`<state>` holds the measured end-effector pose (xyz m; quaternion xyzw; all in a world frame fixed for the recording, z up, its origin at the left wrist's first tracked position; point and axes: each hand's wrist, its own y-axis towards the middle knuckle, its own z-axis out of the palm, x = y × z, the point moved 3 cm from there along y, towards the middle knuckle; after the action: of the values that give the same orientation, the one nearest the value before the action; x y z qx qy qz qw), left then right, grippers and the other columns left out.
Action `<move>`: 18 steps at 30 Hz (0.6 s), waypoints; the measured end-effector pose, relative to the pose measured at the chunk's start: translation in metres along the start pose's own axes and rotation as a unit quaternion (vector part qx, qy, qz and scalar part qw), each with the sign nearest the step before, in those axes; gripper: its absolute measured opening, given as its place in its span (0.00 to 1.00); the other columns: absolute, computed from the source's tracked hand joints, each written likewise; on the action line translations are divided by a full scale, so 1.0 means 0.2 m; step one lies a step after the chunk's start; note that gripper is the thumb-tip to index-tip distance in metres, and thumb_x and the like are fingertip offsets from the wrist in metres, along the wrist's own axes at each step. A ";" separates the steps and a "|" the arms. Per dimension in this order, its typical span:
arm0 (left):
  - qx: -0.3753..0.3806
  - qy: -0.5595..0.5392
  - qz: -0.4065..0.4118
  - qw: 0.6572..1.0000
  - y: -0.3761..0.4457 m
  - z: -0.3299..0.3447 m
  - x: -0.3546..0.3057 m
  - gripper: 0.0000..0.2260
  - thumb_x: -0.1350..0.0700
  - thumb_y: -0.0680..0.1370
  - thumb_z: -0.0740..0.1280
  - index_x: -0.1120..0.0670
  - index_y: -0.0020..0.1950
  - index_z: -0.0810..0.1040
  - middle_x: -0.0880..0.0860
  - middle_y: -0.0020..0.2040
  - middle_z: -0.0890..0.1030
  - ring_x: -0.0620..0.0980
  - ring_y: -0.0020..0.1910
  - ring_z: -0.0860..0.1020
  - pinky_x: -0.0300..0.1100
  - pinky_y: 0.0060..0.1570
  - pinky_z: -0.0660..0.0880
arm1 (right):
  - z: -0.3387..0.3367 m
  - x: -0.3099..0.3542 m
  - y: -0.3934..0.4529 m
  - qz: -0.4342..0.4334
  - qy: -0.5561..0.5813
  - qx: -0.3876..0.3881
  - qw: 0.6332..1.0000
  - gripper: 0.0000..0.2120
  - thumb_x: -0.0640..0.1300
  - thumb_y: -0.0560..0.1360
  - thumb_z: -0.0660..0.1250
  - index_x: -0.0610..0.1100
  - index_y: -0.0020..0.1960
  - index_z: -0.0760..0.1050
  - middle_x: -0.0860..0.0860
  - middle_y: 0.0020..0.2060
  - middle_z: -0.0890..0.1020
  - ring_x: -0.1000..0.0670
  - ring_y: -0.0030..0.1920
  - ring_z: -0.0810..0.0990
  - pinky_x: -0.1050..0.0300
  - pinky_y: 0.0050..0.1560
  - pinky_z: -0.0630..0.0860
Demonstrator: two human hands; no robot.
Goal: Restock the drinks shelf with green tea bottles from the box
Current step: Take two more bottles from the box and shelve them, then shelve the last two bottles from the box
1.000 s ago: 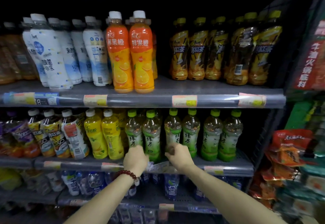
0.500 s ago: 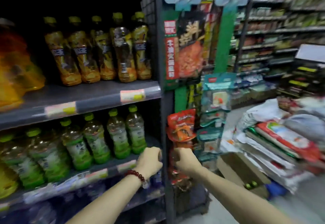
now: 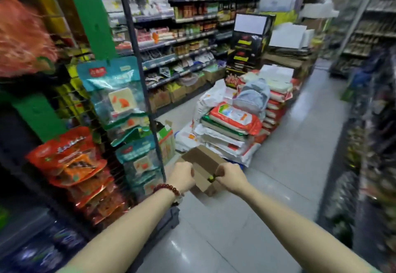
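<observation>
1. Left hand (image 3: 183,176): fingers curled into a loose fist with nothing visibly in it, held out in front of the near left edge of the box; a dark red beaded bracelet (image 3: 166,188) circles the wrist
2. Right hand (image 3: 230,177): fingers curled, held at the near right edge of the box; a small green and dark object shows just beside the knuckles, but whether the fingers are grasping it cannot be told
3. Open brown cardboard box (image 3: 202,161): stands on the grey tiled floor (image 3: 278,187) between the two hands, flaps raised; its inside is mostly hidden, so the green tea bottles cannot be made out apart from that small green spot at its near right edge
4. Stack of white, red and green printed sacks (image 3: 233,126): piled on the floor just behind the box, toward the aisle's middle
5. Hanging snack packets, red and orange foil (image 3: 70,161) below and teal plastic (image 3: 115,92) above: hooked on a wire rack at the left, beside the left forearm
6. Long grocery shelving (image 3: 182,36): runs along the left side of the aisle into the distance, blurred
</observation>
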<state>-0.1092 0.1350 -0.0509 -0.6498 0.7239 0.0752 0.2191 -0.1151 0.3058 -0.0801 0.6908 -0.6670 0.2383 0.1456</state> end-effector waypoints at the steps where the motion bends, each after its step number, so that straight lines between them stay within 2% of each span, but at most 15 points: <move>1: 0.008 0.003 0.006 1.000 0.08 0.03 -0.03 0.07 0.62 0.70 0.66 0.59 0.47 0.80 0.58 0.49 0.83 0.56 0.50 0.80 0.42 0.41 0.73 | -0.02 -0.06 0.04 0.008 0.001 -0.001 1.000 0.09 0.39 0.70 0.64 0.43 0.48 0.80 0.44 0.49 0.84 0.42 0.53 0.80 0.54 0.47 0.77; 5: 0.026 -0.008 0.013 1.000 0.46 0.13 -0.11 0.07 0.61 0.70 0.67 0.57 0.46 0.80 0.56 0.49 0.83 0.55 0.49 0.80 0.43 0.41 0.75 | -0.08 -0.26 0.29 0.031 -0.006 -0.005 0.999 0.09 0.40 0.71 0.66 0.38 0.48 0.81 0.42 0.48 0.84 0.41 0.51 0.81 0.50 0.49 0.78; 9: 0.045 -0.013 0.013 0.999 0.89 0.17 -0.17 0.06 0.59 0.70 0.70 0.57 0.45 0.79 0.57 0.47 0.82 0.56 0.48 0.80 0.42 0.38 0.71 | -0.13 -0.41 0.61 0.054 -0.016 0.003 0.998 0.06 0.40 0.70 0.68 0.38 0.45 0.80 0.41 0.45 0.84 0.40 0.49 0.80 0.55 0.40 0.72; 13: 0.066 -0.005 -0.007 0.998 1.27 0.22 -0.20 0.06 0.59 0.70 0.70 0.57 0.45 0.80 0.58 0.48 0.83 0.57 0.48 0.81 0.44 0.41 0.75 | -0.13 -0.55 0.92 0.080 -0.006 0.025 0.996 0.07 0.38 0.70 0.67 0.35 0.45 0.80 0.40 0.45 0.84 0.40 0.49 0.80 0.48 0.49 0.78; 18: 0.098 0.004 -0.041 0.994 1.64 0.29 -0.21 0.03 0.62 0.70 0.69 0.60 0.42 0.79 0.60 0.47 0.83 0.58 0.48 0.80 0.45 0.40 0.75 | -0.15 -0.73 1.24 0.099 0.005 0.051 0.994 0.07 0.37 0.70 0.66 0.35 0.45 0.80 0.39 0.45 0.84 0.40 0.48 0.80 0.49 0.49 0.78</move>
<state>-0.4125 0.2428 -0.1439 -0.6550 0.7010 -0.0074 0.2819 -0.3645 0.4285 -0.1604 0.6267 -0.7184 0.2884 0.0893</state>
